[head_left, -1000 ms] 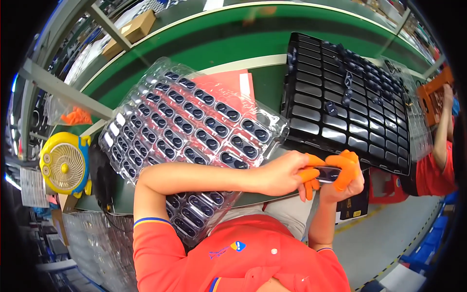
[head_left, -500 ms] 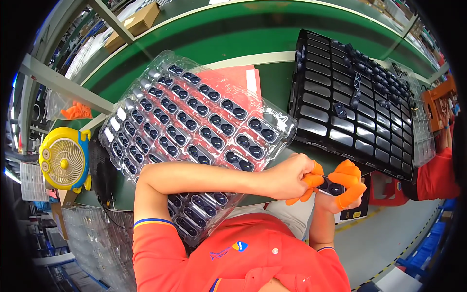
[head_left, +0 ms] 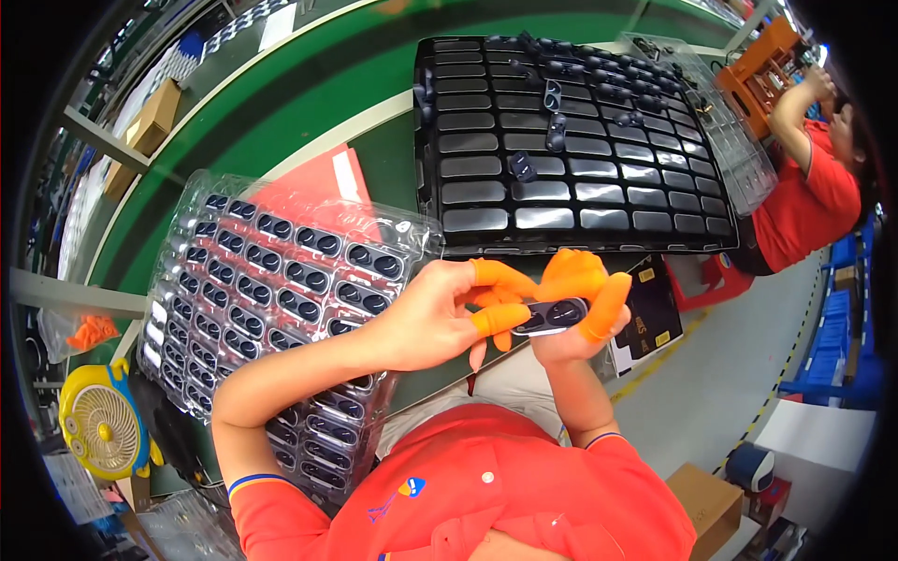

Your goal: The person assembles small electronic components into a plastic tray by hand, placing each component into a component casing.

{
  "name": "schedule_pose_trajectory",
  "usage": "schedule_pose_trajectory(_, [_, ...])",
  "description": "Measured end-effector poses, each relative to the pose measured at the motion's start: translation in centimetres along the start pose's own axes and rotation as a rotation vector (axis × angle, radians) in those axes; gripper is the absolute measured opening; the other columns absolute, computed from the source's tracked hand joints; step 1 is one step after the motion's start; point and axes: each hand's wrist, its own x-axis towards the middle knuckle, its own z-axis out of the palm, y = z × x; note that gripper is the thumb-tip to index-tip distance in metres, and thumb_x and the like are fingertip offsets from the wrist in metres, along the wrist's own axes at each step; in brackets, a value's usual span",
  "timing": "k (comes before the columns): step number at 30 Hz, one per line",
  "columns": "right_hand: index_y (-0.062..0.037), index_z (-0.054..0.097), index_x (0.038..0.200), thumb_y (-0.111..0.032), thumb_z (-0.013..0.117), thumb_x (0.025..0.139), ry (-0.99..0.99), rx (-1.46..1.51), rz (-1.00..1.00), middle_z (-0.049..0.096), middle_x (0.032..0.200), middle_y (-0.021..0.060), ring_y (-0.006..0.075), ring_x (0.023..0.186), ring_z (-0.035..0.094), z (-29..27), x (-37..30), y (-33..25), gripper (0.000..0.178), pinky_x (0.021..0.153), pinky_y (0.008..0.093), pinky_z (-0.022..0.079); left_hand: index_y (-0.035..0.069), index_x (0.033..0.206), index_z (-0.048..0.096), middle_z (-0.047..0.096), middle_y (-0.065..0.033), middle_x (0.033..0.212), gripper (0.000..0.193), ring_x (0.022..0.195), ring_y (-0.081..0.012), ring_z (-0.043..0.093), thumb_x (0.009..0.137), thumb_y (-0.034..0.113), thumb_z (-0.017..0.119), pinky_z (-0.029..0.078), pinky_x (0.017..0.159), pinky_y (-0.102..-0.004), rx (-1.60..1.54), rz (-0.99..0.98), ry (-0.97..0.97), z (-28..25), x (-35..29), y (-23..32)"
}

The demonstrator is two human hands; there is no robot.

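So the bench point(head_left: 395, 157) carries a big black tray point(head_left: 538, 220) ahead and a clear tray point(head_left: 413, 228) on the left overhanging the front edge, presumably to keep both in easy reach. Left forearm point(head_left: 281, 379) slants across the clear one; right forearm point(head_left: 582, 404) comes up steeper. Right hand point(head_left: 582, 338) is curled round the small dark oval piece point(head_left: 552, 316), likely steadying it, while left hand point(head_left: 440, 313) pinches its left end, just nearside of the black tray.

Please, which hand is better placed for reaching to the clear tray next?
Probably the left hand. Its forearm crosses above the clear tray, so it looks closer; the right hand is farther away, at the right end of the small dark part.
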Motion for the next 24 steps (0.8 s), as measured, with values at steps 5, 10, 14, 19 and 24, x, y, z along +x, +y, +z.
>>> schedule_pose_trajectory(5, [-0.0021, 0.05, 0.062, -0.029, 0.029, 0.097, -0.033, 0.106, 0.038, 0.047, 0.057, 0.0064, 0.0164, 0.046, 0.038, 0.2, -0.1, 0.2, 0.048, 0.048, 0.0297, 0.032, -0.004, 0.09, 0.053, 0.059, -0.0108, 0.065, 0.009, 0.049, -0.0121, 0.056, 0.088, 0.005, 0.053, 0.044, 0.043, -0.0207, -0.144, -0.018, 0.01, 0.5, 0.0, -0.2])
schedule_pose_trajectory(10, [-0.0023, 0.049, 0.06, -0.031, 0.028, 0.097, -0.079, 0.108, 0.044, 0.047, 0.057, 0.0066, 0.0165, 0.046, 0.037, 0.5, -1.0, 0.6, 0.051, 0.047, 0.0296, 0.031, -0.002, 0.088, 0.047, 0.058, -0.011, 0.063, 0.008, 0.045, -0.0133, 0.056, 0.089, 0.004, 0.052, 0.044, 0.042, -0.0211, -0.104, -0.059, -0.026, 0.5, -0.5, -0.4])
schedule_pose_trajectory(14, [-0.0024, 0.049, 0.06, -0.032, 0.028, 0.096, -0.056, -0.029, 0.036, 0.047, 0.057, 0.0067, 0.0164, 0.046, 0.037, 0.9, -1.4, 0.7, 0.051, 0.047, 0.0292, 0.031, -0.002, 0.088, 0.046, 0.057, -0.0104, 0.065, 0.008, 0.045, -0.0139, 0.056, 0.089, 0.004, 0.051, 0.045, 0.042, -0.0231, -0.134, -0.103, 0.016, 0.4, -0.5, -0.7])
schedule_pose_trajectory(19, [-0.0024, 0.049, 0.06, -0.031, 0.032, 0.095, -0.061, 0.115, 0.041, 0.047, 0.057, 0.0071, 0.0168, 0.046, 0.038, 0.0, 0.3, 0.6, 0.049, 0.047, 0.0292, 0.031, -0.003, 0.093, 0.046, 0.057, -0.0113, 0.076, 0.01, 0.05, -0.0151, 0.058, 0.089, 0.004, 0.051, 0.047, 0.041, -0.0251, -0.288, -0.052, -0.078, 0.3, 0.0, -0.5])
schedule_pose_trajectory(24, [-0.0017, 0.05, 0.06, -0.024, 0.051, 0.087, -0.122, 0.015, -0.171, 0.047, 0.057, 0.0081, 0.0184, 0.049, 0.043, -0.5, 0.8, 0.8, 0.035, 0.049, 0.0306, 0.037, -0.004, 0.096, 0.046, 0.057, -0.0121, 0.079, 0.012, 0.054, -0.0169, 0.06, 0.089, 0.005, 0.05, 0.05, 0.044, -0.0258, -0.321, 0.0, -0.101, 0.4, 0.2, -1.2])
